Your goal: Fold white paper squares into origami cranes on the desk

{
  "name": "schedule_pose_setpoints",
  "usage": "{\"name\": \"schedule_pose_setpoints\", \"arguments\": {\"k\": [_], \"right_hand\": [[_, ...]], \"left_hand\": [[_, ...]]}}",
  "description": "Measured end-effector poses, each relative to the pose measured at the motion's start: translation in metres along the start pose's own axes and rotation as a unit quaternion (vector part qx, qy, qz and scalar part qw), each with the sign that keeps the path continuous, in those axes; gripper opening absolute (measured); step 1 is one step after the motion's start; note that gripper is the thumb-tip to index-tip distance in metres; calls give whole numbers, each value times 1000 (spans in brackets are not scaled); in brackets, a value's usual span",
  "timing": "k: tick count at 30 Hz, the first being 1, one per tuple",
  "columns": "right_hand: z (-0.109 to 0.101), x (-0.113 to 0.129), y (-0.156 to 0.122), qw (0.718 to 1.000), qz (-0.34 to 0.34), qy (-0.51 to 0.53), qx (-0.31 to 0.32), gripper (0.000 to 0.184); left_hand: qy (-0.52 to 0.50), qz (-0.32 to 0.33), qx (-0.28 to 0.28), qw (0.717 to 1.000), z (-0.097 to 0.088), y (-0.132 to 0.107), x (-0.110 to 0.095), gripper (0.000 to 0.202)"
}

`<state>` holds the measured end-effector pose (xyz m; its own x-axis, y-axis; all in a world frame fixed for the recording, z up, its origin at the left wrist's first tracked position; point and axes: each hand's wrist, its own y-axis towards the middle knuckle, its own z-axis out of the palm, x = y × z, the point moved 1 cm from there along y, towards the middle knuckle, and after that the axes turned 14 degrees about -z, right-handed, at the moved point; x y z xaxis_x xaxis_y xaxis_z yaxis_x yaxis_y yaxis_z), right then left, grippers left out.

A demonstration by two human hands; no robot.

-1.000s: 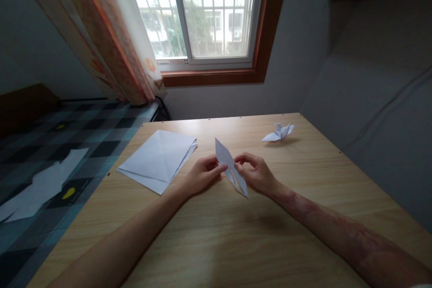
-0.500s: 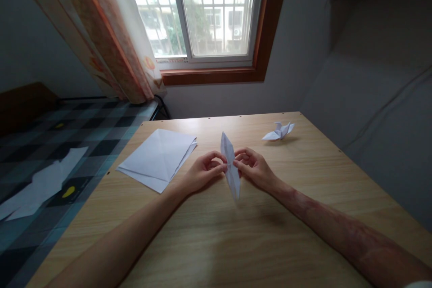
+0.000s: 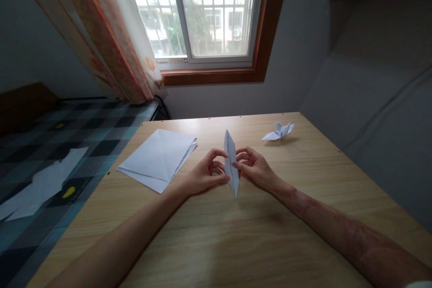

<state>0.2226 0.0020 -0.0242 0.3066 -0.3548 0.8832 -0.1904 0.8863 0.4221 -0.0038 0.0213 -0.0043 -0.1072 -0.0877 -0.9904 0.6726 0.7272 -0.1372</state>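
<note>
A narrow piece of folded white paper (image 3: 230,147), pointed at both ends, is held upright above the table between my two hands. My right hand (image 3: 254,166) pinches its right side near the middle, thumb in front and the other fingers partly hidden behind. On the left side, my left hand (image 3: 208,173) has its thumb and index finger set apart along the paper's edge, the index higher and the thumb lower, with the remaining fingers curled. Farther back to the right sits a folded white paper crane (image 3: 278,132).
Several white paper sheets with crease lines (image 3: 153,155) lie stacked on the wooden table (image 3: 209,243), left of my hands. Torn or cut paper (image 3: 43,184) rests on the checked bed (image 3: 101,119). Behind the table are a wall and a window (image 3: 216,13).
The folded paper has tilted more upright and moved slightly right. My left thumb and index finger have spread from a close pinch to wider apart along its edge. My right hand has barely moved.
</note>
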Motion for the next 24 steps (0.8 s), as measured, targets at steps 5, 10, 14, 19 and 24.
{"name": "schedule_pose_setpoints", "arguments": {"k": [5,10,14,19,24], "right_hand": [[0,3,2,1000,-6,1,-13,43],[1,2,2,1000,-19,-5,-24,42],[1,1,1,999,-19,-5,-31,40],[3,1,1,999,-7,-48,-5,36],[3,2,1,998,3,-60,9,39]], "left_hand": [[8,9,-27,1000,2,-1,1,74],[19,-2,-25,999,4,0,0,89],[28,-15,-6,999,6,0,-2,59],[33,-27,-34,999,6,1,-4,40],[51,-30,-71,996,5,2,-2,43]]}}
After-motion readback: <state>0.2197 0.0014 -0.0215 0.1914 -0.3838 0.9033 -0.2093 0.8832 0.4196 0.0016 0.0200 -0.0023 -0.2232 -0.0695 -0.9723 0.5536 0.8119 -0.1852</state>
